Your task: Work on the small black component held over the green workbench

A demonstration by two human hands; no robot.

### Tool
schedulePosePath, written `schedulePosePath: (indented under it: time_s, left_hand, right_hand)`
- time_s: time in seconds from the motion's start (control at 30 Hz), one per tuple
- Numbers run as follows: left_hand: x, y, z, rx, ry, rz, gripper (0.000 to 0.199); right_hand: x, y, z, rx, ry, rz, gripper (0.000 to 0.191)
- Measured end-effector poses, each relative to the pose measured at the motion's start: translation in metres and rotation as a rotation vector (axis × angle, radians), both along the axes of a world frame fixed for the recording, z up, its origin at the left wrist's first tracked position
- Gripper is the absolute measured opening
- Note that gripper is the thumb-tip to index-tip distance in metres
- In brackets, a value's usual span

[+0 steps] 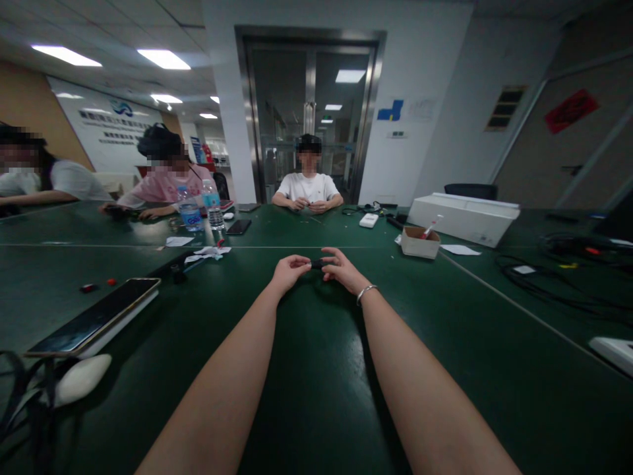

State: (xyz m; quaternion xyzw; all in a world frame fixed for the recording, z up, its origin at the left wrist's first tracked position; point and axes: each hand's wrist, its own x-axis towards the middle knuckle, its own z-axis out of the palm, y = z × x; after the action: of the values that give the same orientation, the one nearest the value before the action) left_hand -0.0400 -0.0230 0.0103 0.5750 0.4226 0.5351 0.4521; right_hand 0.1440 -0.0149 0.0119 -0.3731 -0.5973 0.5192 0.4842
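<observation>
Both my arms reach forward over the dark green table. Between my hands is a small dark object, too small to name. My left hand pinches its left end between thumb and fingertips. My right hand, with a silver bracelet at its wrist, closes thumb and finger on the right end while its upper fingers stay raised. The object is held just above the tabletop, roughly level.
Left of my arms lie a phone on a white box, a white mouse-shaped thing with black straps, and crumpled tissue. Water bottles, a cardboard box, a white case and cables stand farther off. Three people sit around.
</observation>
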Motion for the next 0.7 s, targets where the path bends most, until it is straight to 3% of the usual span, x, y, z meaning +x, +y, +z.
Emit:
schedulePosePath:
  time_s: [0.13, 0.3, 0.43, 0.5, 0.6, 0.7]
  left_hand:
    - [-0.0003, 0.0001, -0.0002, 0.008, 0.012, -0.015, 0.032]
    - [-0.0004, 0.0001, -0.0004, 0.003, 0.001, -0.012, 0.031]
    - [-0.0005, -0.0004, -0.0004, -0.002, 0.004, -0.014, 0.033]
    - [-0.0008, 0.0001, -0.0010, -0.006, -0.001, -0.012, 0.034]
    - [-0.0014, 0.0015, -0.0024, -0.014, -0.021, -0.019, 0.035]
    - [-0.0018, 0.0021, -0.0030, -0.016, -0.032, -0.026, 0.035]
  right_hand:
    - [-0.0018, 0.0024, -0.0006, -0.024, -0.126, -0.039, 0.019]
    - [-0.0017, 0.0029, -0.0008, -0.021, -0.043, -0.012, 0.038]
    - [-0.0023, 0.0028, -0.0007, -0.049, -0.095, -0.038, 0.016]
    - [-0.0020, 0.0025, -0.0004, -0.032, -0.083, -0.004, 0.019]
    - [-0.0016, 0.0020, 0.0000, -0.028, -0.031, 0.004, 0.040]
    - [-0.0021, 0.0030, -0.0003, -0.055, -0.073, -0.039, 0.024]
